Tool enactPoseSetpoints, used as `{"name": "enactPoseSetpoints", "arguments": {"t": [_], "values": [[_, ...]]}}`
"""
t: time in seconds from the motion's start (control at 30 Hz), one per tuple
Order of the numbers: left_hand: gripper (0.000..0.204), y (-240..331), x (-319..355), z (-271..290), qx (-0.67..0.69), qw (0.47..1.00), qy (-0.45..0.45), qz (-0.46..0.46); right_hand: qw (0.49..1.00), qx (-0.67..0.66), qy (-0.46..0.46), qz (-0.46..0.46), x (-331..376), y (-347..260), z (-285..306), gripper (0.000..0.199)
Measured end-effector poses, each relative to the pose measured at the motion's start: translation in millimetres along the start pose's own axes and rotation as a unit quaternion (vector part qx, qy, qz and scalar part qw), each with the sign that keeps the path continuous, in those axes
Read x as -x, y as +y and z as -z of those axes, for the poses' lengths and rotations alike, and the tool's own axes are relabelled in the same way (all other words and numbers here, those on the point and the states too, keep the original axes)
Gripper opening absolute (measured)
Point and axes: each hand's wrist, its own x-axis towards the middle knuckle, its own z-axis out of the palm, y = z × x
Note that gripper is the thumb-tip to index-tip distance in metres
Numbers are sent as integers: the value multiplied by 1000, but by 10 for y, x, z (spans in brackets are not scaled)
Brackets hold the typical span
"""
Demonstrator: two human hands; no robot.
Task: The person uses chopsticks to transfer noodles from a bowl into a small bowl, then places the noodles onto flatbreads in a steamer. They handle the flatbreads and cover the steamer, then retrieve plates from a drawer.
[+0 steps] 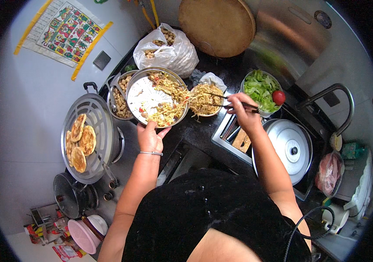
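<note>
My left hand (150, 139) grips the near rim of a round steamer tray (142, 94) with small holes in its base. Noodles (165, 114) with bits of red lie along the tray's right side. The tray tilts toward a bowl of noodles (205, 101) just to its right, and strands bridge the two. In my right hand (244, 112) are dark chopsticks (225, 100), fingers closed round them. Their tips reach into the noodles over the bowl. Most of the bowl's wall is hidden under the food.
Flatbreads (81, 139) rest on a steamer rack (102, 150) at left. Peanuts fill a pot (118, 102) and a plastic bag (169, 52) behind the tray. At right stand a bowl of lettuce with a tomato (278, 97), a lidded pot (284, 148) and a faucet (348, 98).
</note>
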Motion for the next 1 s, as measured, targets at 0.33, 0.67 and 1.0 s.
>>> {"name": "enactPoseSetpoints", "arguments": {"t": [0.33, 0.67, 1.0], "values": [[49, 21, -10, -53, -8, 1000, -12, 11, 929, 245, -175, 215, 168, 114, -409, 11], [51, 15, -9, 1, -8, 1000, -14, 17, 983, 151, 4, 104, 171, 241, -227, 8], [48, -38, -14, -25, -16, 1000, -9, 17, 986, 163, 35, 33, 144, 247, 21, 16]]}}
